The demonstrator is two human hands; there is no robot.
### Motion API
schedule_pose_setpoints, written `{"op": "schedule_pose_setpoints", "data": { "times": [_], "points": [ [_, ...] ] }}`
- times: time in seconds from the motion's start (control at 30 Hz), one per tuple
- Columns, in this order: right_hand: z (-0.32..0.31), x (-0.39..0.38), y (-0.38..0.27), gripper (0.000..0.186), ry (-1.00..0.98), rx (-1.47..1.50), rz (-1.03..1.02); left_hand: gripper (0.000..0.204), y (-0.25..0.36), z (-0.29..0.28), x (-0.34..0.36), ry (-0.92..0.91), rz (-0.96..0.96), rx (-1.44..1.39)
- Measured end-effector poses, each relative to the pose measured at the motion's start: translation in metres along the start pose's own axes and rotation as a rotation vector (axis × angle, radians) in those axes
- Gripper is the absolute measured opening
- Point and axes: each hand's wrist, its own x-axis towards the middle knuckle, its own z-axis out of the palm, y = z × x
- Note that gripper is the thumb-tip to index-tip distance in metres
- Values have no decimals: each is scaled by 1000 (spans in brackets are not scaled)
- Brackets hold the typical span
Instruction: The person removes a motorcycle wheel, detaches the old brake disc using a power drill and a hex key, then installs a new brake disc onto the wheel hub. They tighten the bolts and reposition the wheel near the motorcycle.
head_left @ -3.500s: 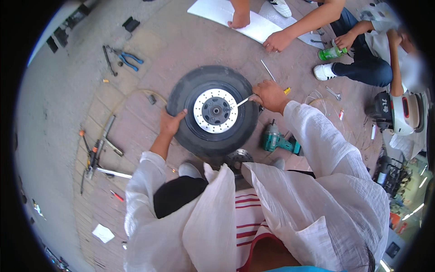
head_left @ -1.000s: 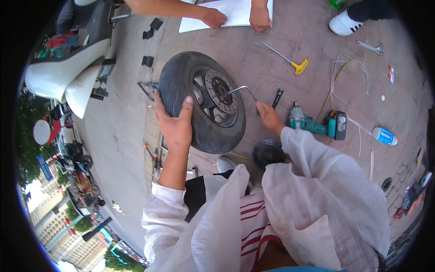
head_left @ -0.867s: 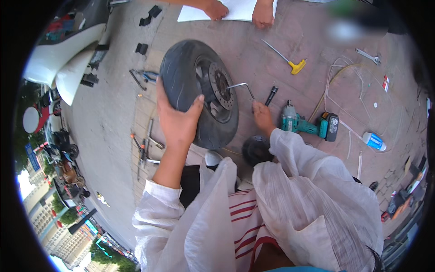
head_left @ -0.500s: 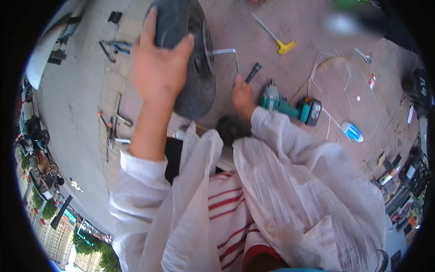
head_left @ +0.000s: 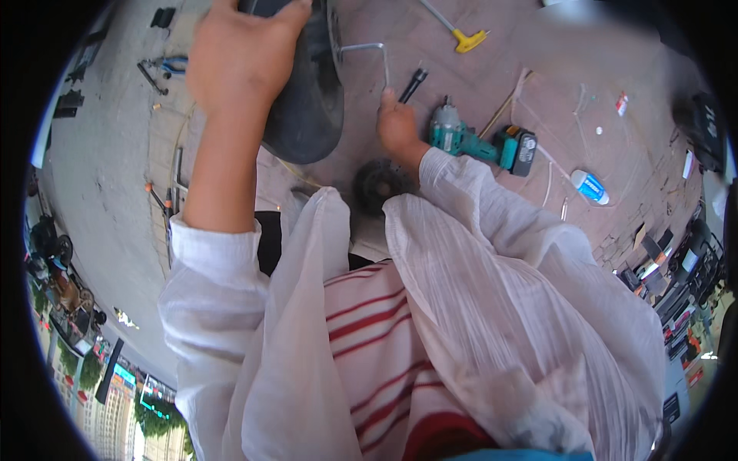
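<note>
A black-tyred wheel (head_left: 314, 127) stands upright at the top of the view, its upper part cut off by the frame. My left hand (head_left: 242, 61) grips the tyre from above, thumb over the tread and fingertips out of view. A bent silver L-shaped hex key (head_left: 364, 47) runs from the wheel's hub side. Its lower end is pinched in my right hand (head_left: 401, 129). How the key's far end sits in the hub is hidden. Just right of that hand lies a black cylindrical tool (head_left: 415, 85), with a teal cordless impact driver (head_left: 457, 137) beyond it.
A yellow T-handle tool (head_left: 470, 40) lies far ahead. Blue-handled pliers (head_left: 175, 64) and orange-tipped tools (head_left: 157, 196) are on the left. A black round part (head_left: 378, 184) sits near my lap. To the right are a white-and-blue bottle (head_left: 590, 187) and loose pale cord (head_left: 530, 115).
The whole scene has shifted up and slightly left in the picture. Both hands keep their holds on the wheel and hex key, and the key's angle looks nearly the same.
</note>
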Motion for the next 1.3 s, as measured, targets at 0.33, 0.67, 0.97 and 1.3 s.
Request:
{"op": "schedule_pose_setpoints", "data": {
  "times": [0.33,0.67,0.97,1.3],
  "points": [
    [-5,47,-36,49,-259,128,-380,91,-85,1,-56,57,-85,-300],
    [-7,35,-24,37,24,159,-381,91,-106,-28,-14,-456,-493,-894],
    [-20,37,-41,41,-132,313,-272,97,-77,-25,-25,-294,-337,-980],
    [2,19,-66,34,-162,211,-578,112,-114,-42,-28,-229,-381,-688]
  ]
}}
